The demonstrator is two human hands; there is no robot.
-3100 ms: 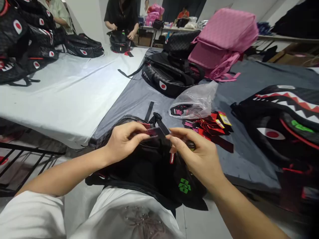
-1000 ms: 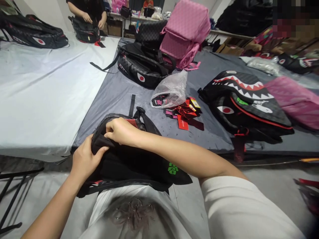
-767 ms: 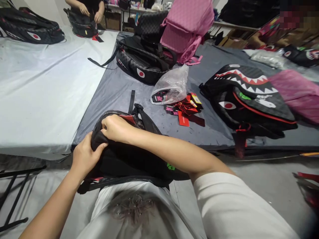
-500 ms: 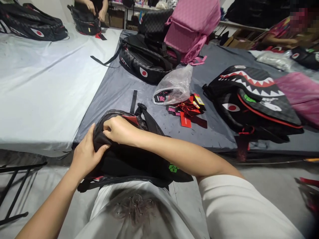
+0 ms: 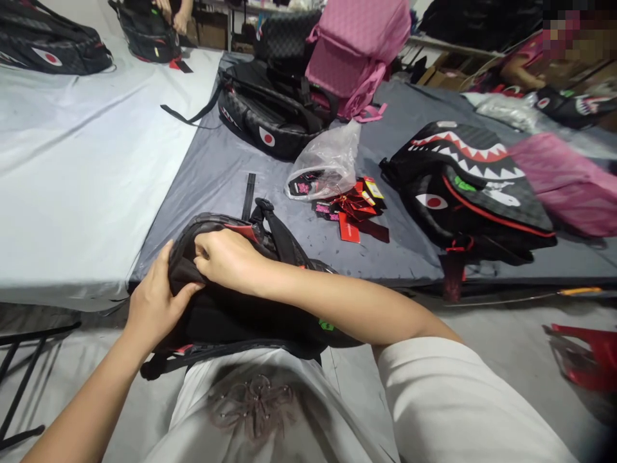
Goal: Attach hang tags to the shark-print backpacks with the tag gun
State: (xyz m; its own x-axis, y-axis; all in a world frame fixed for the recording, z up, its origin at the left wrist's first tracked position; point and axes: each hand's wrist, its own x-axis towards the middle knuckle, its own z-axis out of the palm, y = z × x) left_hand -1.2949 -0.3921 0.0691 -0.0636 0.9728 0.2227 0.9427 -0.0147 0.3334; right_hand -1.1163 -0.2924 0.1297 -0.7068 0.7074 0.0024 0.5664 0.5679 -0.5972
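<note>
A black backpack (image 5: 241, 315) lies at the near table edge against my body, its opening turned up toward me. My left hand (image 5: 154, 292) grips the backpack's left side, thumb over the rim and fingers along the outside. Inside the opening, my right hand (image 5: 224, 257) is closed with curled fingers against the dark lining; what they pinch, if anything, is hidden. My right forearm crosses over the bag. A black strap with a buckle (image 5: 264, 206) stands up at its far side.
Beyond lie a clear plastic bag (image 5: 332, 157), red and black tags (image 5: 354, 212) and a shark-face backpack (image 5: 472, 186). Further back are another black backpack (image 5: 274, 122) and a pink one (image 5: 359, 51). A co-worker's hands (image 5: 178, 16) touch a black bag (image 5: 149, 35).
The view has shifted, so the table and bags sit a little further left in the picture. Both hands keep nearly the same places on the backpack.
</note>
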